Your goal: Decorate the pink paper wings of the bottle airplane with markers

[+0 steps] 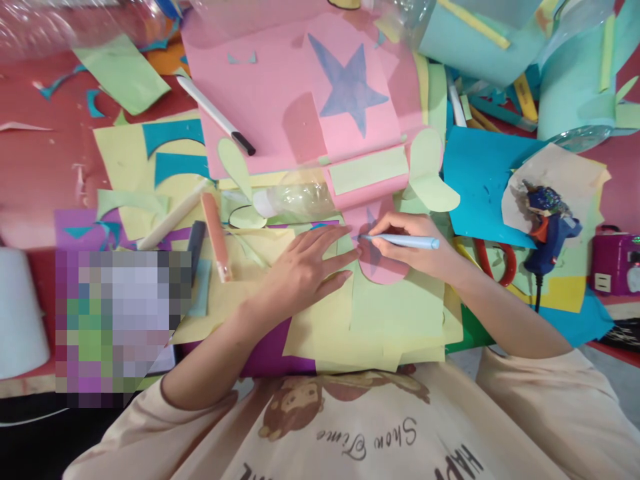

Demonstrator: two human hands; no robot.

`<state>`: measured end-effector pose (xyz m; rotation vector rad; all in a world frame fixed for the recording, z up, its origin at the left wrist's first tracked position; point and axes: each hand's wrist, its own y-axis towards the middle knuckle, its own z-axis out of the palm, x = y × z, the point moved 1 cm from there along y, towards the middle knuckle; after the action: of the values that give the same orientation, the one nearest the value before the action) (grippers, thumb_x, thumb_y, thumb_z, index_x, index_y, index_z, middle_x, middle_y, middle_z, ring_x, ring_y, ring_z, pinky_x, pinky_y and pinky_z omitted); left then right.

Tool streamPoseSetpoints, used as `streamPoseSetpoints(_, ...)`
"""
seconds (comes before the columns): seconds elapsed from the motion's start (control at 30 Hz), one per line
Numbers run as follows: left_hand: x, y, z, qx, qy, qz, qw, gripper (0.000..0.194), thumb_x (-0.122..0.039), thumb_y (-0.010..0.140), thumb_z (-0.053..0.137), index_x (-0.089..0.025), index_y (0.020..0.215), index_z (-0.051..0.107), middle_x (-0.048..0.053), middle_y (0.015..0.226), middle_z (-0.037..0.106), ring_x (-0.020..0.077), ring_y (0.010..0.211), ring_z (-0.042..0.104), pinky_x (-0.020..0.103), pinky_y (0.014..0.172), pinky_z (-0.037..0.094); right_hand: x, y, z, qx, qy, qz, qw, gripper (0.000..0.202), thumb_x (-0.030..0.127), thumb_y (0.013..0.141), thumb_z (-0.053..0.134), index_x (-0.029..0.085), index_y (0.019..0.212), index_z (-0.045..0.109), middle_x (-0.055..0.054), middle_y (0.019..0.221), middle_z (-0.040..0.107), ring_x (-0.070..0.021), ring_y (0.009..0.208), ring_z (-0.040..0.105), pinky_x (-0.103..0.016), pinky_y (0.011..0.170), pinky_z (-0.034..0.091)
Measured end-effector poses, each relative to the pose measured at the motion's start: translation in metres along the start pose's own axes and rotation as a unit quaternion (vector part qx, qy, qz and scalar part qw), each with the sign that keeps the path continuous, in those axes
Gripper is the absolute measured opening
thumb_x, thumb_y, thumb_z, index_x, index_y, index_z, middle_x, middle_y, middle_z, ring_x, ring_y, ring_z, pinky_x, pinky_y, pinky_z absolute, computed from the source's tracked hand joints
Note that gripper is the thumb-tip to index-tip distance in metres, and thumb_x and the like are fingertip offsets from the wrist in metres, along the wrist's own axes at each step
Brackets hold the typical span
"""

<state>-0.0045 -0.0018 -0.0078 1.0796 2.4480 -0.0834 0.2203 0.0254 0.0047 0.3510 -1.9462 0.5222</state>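
My right hand (417, 250) is closed around a light blue marker (423, 243), its tip on a pink paper piece (387, 272) with a rounded lower end. Blue colouring shows on that piece, partly hidden by my fingers. Flat on the paper to the left lies my left hand (313, 260), fingers stretched out, the fingertips at the pink piece's edge. Under both hands are pale green paper (400, 310) and pale yellow sheets (320, 327). Just beyond, a clear plastic bottle (305, 191) lies on its side near a pink roll with a pale green strip (370, 170).
A blue glue gun (553, 240) rests at the right, near red-handled scissors (505, 263). Further back is pink paper with a blue star (353, 87). A white marker with black cap (220, 117), an orange marker (216, 237) and paper scraps lie left. A turquoise-wrapped bottle (575, 87) stands back right.
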Motion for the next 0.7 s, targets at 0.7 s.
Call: streamPoseSetpoints(0.7,0.0,0.0004,-0.0005,-0.001,0.003,-0.001,1.0,0.028,-0.029,0.095,0.048,-0.023,0.115,0.067,0.015,0.136,0.054,0.032,0.123,0.054,0.05,0.093,0.052,-0.0023,0.0006,-0.0005,0.013,0.044,-0.008,0.999,0.019,0.032,0.083,0.063,0.016,0.074,0.059,0.003,0.064,0.055,-0.007,0.055,0.042,-0.021,0.051,0.031)
